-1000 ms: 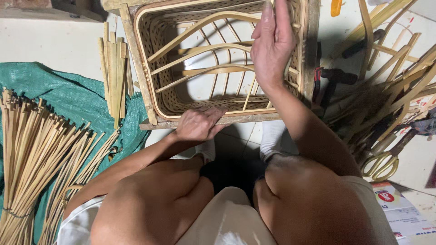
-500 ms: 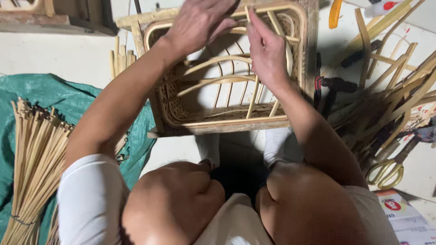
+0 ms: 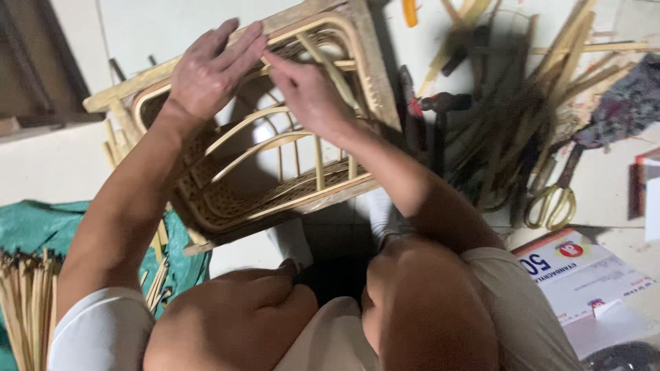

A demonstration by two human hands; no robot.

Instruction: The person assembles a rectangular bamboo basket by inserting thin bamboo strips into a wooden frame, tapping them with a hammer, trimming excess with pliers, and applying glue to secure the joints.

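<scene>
A rectangular woven cane basket [image 3: 313, 194] with curved bamboo ribs lies tilted on the floor in front of my knees. My left hand [image 3: 212, 70] lies over its far rim, fingers stretched along the wooden edge and holding it. Just beside it, my right hand [image 3: 309, 93] reaches into the basket's far side. Its fingertips pinch a thin bamboo strip [image 3: 328, 62] near the rim. The two hands almost touch at the fingertips.
A bundle of pale bamboo sticks [image 3: 27, 309] lies on a green sheet [image 3: 41, 220] at the left. To the right are a heap of loose strips [image 3: 522, 103], a dark hammer-like tool [image 3: 440, 103], yellow-handled scissors [image 3: 550, 199] and a printed box [image 3: 584, 275].
My left hand went from the basket's near edge up to its far rim. My right hand came down onto the strip beside it. The basket has turned and tilted.
</scene>
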